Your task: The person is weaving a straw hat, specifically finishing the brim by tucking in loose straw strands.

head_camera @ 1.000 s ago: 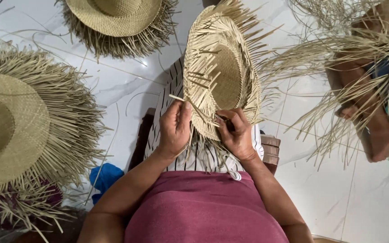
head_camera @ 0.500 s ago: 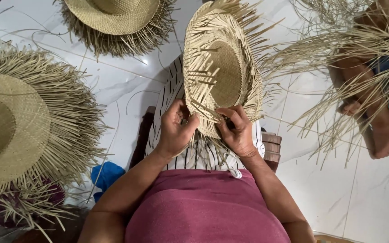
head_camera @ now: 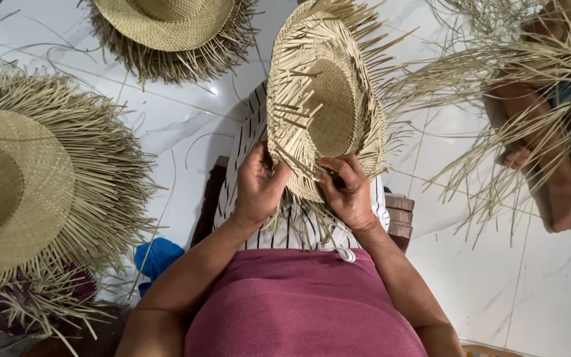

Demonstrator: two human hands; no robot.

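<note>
I note a pink top at the near edge of the view and, past it, a striped cloth (head_camera: pixel 259 142) over the lap, above a white marble-patterned tiled floor (head_camera: pixel 186 125) strewn with loose straw.

The left hand (head_camera: pixel 257 188) is curled, its fingers closed on the near brim of an unfinished straw hat (head_camera: pixel 325 99), thumb pressed against the loose strands. The right hand (head_camera: pixel 346 192) is likewise closed on that brim just beside the left, fingers pinching the weave; a small dark object shows under the fingertips, and I cannot tell what it is.

The straw hat stands tilted on edge over the lap, its hollow crown facing the camera, its near brim between both hands, and unwoven strands bristling from its rim.

Further out, a fringed straw hat (head_camera: pixel 21 185) lies on the floor at left, with a blue cloth (head_camera: pixel 156 254) beside it. A second fringed hat (head_camera: pixel 166 23) lies at the top. At right, another person's bare foot (head_camera: pixel 563 192) rests on the floor among long loose straw.
</note>
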